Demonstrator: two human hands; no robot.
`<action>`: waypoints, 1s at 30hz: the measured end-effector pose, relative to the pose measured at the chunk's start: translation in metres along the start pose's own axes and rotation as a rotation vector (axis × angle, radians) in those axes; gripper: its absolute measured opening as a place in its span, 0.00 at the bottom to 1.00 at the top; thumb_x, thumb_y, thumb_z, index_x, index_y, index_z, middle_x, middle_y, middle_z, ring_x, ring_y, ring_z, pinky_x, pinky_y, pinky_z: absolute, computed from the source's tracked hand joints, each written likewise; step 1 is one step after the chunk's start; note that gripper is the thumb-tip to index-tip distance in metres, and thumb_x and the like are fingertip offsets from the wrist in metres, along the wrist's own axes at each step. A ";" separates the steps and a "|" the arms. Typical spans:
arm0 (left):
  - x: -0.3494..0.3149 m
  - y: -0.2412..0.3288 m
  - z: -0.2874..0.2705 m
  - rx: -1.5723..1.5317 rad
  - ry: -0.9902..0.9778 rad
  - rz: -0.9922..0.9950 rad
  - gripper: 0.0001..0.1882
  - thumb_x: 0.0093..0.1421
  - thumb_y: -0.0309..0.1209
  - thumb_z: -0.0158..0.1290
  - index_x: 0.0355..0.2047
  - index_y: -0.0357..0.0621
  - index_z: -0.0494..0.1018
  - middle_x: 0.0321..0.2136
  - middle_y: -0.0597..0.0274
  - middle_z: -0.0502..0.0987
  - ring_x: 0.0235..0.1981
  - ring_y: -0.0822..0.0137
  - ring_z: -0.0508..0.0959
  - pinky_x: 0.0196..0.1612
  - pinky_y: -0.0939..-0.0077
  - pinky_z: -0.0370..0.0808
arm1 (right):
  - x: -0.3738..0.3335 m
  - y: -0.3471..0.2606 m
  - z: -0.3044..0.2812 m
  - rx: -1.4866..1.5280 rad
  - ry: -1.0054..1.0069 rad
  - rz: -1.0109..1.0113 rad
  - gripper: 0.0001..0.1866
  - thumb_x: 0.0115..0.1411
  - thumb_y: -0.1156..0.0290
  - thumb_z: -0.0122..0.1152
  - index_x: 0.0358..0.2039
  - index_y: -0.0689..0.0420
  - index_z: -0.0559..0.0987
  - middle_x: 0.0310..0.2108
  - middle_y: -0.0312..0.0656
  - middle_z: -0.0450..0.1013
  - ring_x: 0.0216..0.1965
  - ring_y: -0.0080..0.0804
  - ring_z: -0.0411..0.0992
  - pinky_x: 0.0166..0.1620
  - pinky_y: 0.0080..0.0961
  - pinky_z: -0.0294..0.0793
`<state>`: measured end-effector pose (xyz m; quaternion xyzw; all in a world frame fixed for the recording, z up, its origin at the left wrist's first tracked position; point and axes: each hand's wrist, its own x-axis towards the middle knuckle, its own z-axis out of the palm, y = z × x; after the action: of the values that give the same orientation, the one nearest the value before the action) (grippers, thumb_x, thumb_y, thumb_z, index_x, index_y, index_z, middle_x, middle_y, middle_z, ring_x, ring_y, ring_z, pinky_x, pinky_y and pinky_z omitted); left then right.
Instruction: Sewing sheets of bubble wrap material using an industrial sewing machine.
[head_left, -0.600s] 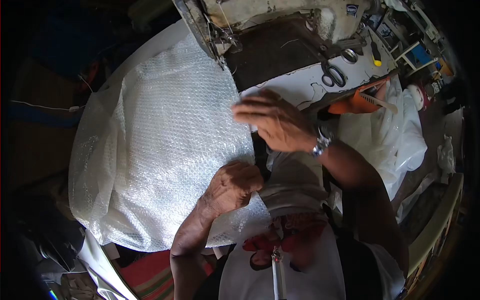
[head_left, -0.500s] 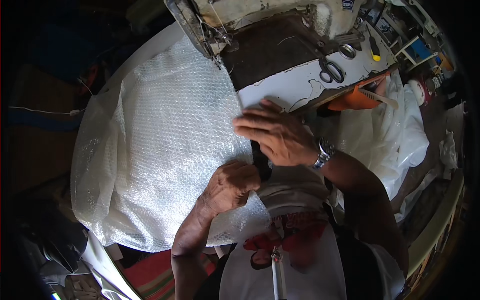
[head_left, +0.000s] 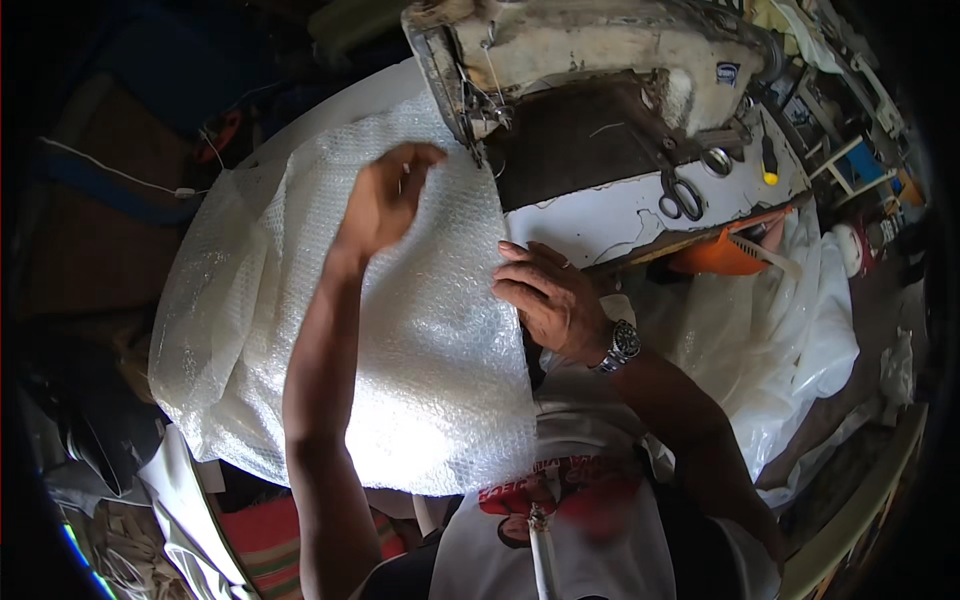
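Observation:
A large sheet of clear bubble wrap (head_left: 400,330) lies spread over the white sewing table (head_left: 600,215) and hangs toward my lap. My left hand (head_left: 385,200) is stretched forward onto its far part, fingers resting near the needle area of the old cream sewing machine (head_left: 590,50). My right hand (head_left: 545,300), with a wristwatch, presses flat on the bubble wrap's right edge by the table's front edge, fingers spread.
Black-handled scissors (head_left: 682,195) lie on the table to the right of the machine. An orange plastic piece (head_left: 725,255) and white plastic sheeting (head_left: 780,330) hang at the right. Striped fabric (head_left: 270,525) and clutter lie low on the left.
My left hand left the wrap's near edge by my lap and reached forward to the machine's needle. My right hand slid down toward the table's front edge. The view shifted toward the machine.

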<state>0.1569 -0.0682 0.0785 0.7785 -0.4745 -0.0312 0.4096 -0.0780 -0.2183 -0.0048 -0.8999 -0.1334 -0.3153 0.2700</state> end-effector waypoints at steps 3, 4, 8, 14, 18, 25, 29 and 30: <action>0.069 -0.090 0.001 -0.088 0.060 -0.079 0.17 0.72 0.30 0.52 0.57 0.36 0.78 0.52 0.48 0.84 0.51 0.56 0.83 0.57 0.66 0.76 | 0.014 0.009 0.008 0.050 -0.054 -0.015 0.15 0.56 0.86 0.64 0.43 0.57 0.83 0.49 0.40 0.80 0.62 0.43 0.76 0.61 0.40 0.80; 0.086 -0.100 0.007 -0.113 0.008 -0.048 0.19 0.72 0.31 0.52 0.59 0.36 0.77 0.54 0.47 0.83 0.55 0.56 0.82 0.61 0.66 0.75 | 0.016 0.012 0.002 0.069 -0.119 0.014 0.15 0.56 0.86 0.64 0.43 0.58 0.83 0.48 0.40 0.80 0.62 0.44 0.76 0.60 0.39 0.81; 0.115 -0.198 0.033 -0.229 -0.085 0.054 0.22 0.68 0.38 0.58 0.59 0.43 0.78 0.56 0.50 0.83 0.56 0.55 0.82 0.61 0.63 0.76 | 0.038 0.014 -0.013 0.120 -0.291 0.008 0.15 0.55 0.87 0.63 0.43 0.58 0.81 0.47 0.41 0.80 0.59 0.43 0.79 0.56 0.39 0.84; 0.111 -0.132 0.028 0.058 -0.398 -0.126 0.24 0.61 0.40 0.66 0.57 0.49 0.81 0.56 0.53 0.83 0.56 0.56 0.82 0.61 0.63 0.77 | 0.044 0.027 -0.029 0.030 -0.419 -0.034 0.08 0.61 0.78 0.60 0.42 0.58 0.81 0.51 0.48 0.79 0.56 0.46 0.80 0.61 0.40 0.79; 0.080 -0.135 0.027 -0.089 -0.126 -0.063 0.21 0.63 0.37 0.63 0.56 0.50 0.81 0.53 0.55 0.84 0.57 0.53 0.81 0.63 0.58 0.74 | 0.043 0.025 -0.015 0.095 -0.404 -0.058 0.09 0.61 0.78 0.59 0.43 0.60 0.80 0.50 0.47 0.76 0.63 0.47 0.74 0.70 0.45 0.70; 0.079 -0.130 0.042 0.431 0.007 0.077 0.20 0.61 0.34 0.62 0.55 0.54 0.80 0.53 0.58 0.80 0.60 0.49 0.76 0.65 0.49 0.69 | 0.044 0.030 -0.020 0.077 -0.457 -0.023 0.10 0.64 0.76 0.55 0.45 0.60 0.79 0.52 0.50 0.75 0.66 0.47 0.72 0.71 0.48 0.68; 0.079 -0.120 0.037 0.412 0.023 0.033 0.19 0.60 0.32 0.63 0.53 0.54 0.81 0.53 0.58 0.81 0.60 0.49 0.76 0.63 0.50 0.71 | 0.045 0.033 -0.020 0.096 -0.462 -0.016 0.10 0.65 0.75 0.54 0.45 0.60 0.78 0.53 0.50 0.74 0.65 0.47 0.72 0.72 0.49 0.67; 0.080 -0.119 0.035 0.385 0.026 0.041 0.19 0.60 0.32 0.63 0.52 0.54 0.81 0.52 0.57 0.81 0.59 0.49 0.77 0.62 0.50 0.72 | 0.046 0.033 -0.019 0.098 -0.461 -0.014 0.10 0.65 0.75 0.54 0.45 0.60 0.78 0.53 0.50 0.74 0.65 0.47 0.72 0.72 0.49 0.67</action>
<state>0.2704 -0.1248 0.0029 0.8331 -0.4820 0.0784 0.2596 -0.0385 -0.2531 0.0238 -0.9330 -0.2130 -0.0964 0.2736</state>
